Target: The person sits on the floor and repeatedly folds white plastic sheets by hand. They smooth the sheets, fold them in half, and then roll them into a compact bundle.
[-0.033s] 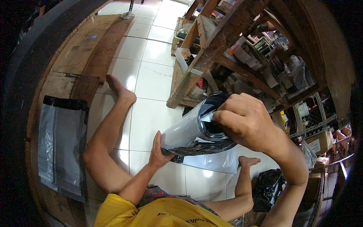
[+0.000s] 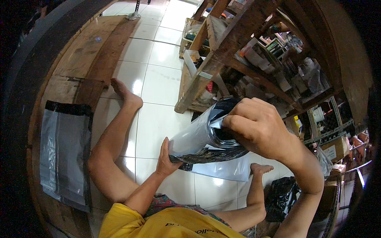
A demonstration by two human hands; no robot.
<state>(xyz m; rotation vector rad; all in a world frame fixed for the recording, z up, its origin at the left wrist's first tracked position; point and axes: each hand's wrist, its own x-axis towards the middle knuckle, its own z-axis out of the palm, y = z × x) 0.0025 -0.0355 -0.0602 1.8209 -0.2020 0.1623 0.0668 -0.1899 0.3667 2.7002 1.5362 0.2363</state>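
Observation:
A curled stack of plastic mailing bags [image 2: 190,134], white-grey outside with black showing at the edges and inside, is held up over the floor between my two hands. My left hand [image 2: 167,158] grips its left end from below, with the thumb up along the side and the other fingers hidden. At the right end, my right hand [image 2: 254,122] has its fingers closed on the rolled edge of the bags. A loose white sheet [image 2: 222,169] hangs beneath the stack. Another flat stack of grey bags with a black top band [image 2: 65,154] lies to my left.
The flat stack rests on wooden boards [image 2: 89,59]. A wooden shelf frame [image 2: 222,53] with cluttered goods stands ahead to the right, beside a plastic basket [image 2: 185,41]. A black plastic bag [image 2: 279,200] lies near my right leg. White tiles [image 2: 158,119] cover the floor.

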